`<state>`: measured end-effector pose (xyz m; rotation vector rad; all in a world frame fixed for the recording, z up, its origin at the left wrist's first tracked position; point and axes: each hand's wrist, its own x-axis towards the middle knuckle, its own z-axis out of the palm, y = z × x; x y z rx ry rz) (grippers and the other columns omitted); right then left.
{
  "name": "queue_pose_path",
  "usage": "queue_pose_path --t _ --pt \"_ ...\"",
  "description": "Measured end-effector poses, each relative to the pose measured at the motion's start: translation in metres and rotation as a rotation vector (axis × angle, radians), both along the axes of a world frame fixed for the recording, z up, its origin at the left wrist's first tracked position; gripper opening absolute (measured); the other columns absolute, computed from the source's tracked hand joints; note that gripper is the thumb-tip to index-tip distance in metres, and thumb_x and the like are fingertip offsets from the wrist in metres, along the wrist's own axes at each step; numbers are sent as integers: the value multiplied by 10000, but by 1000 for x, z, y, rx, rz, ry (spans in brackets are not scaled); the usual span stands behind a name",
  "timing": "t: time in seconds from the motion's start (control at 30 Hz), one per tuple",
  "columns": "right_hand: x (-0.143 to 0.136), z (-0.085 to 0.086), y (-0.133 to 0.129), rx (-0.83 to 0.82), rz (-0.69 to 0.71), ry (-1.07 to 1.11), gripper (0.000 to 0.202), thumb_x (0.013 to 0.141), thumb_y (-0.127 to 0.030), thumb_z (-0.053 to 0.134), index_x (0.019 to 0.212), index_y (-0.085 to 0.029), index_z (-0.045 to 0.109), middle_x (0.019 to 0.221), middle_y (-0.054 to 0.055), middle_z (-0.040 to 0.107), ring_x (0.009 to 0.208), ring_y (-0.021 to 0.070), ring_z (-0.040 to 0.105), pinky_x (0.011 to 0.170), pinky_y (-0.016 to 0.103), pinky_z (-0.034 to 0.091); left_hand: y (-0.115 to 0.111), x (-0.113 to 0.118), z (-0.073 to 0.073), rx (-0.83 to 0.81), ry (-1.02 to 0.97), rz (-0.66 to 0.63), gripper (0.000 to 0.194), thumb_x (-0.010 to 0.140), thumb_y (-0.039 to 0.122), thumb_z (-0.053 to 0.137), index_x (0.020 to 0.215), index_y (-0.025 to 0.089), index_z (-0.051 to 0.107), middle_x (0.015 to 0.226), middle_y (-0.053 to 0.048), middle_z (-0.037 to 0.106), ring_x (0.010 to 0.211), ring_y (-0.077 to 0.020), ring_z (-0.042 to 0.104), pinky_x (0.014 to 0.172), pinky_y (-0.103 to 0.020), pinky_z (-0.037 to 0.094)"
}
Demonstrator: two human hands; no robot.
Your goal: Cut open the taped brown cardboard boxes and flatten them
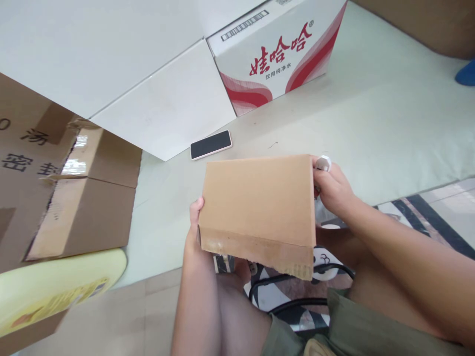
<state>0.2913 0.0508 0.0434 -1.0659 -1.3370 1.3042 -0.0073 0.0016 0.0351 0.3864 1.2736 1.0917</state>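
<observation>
A plain brown cardboard box (258,200) is held up above my lap, with a strip of tape and a torn cardboard edge along its lower side. At the box's left edge is my left hand (195,212), its thumb on the side and the other fingers hidden behind the cardboard. My right hand (330,185) grips the upper right corner. A white object with a faceted end (323,163) sticks out of that hand; I cannot make out what it is.
Beyond the box, a black-screened phone (211,144) lies on the pale green surface (393,113). White cartons (166,99) with red print stand behind it. Large brown cartons (100,207) and a yellow-labelled container (67,287) are at the left.
</observation>
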Motion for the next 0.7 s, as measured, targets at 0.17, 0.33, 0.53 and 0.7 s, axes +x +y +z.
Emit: queue_pose_path --t 0.17,0.33,0.53,0.7 --pt "0 -1 0 2 -9 1 224 828 -301 518 623 -248 444 466 -54 425 424 113 375 465 280 329 0 2 3 -35 -6 42 485 611 562 688 932 200 720 826 -90 755 953 -386 721 806 -504 585" --pt "0 -2 -1 9 -6 7 228 834 -283 516 620 -243 450 463 -51 431 421 113 378 468 278 337 1 3 5 -61 18 59 472 627 566 662 931 206 699 806 -77 746 825 -341 730 758 -487 578" --pt "1 0 0 13 -12 -16 252 847 -311 520 614 -243 449 457 -47 442 429 119 400 478 280 354 1 2 4 -52 -51 40 540 549 562 749 928 181 701 808 -70 760 734 -294 715 765 -444 571" --pt "1 -5 0 9 -25 -2 209 836 -298 531 642 -241 476 457 -55 437 425 117 408 472 279 359 1 6 7 28 -88 61 517 511 479 818 919 183 704 801 -40 769 699 -254 701 656 -377 563"
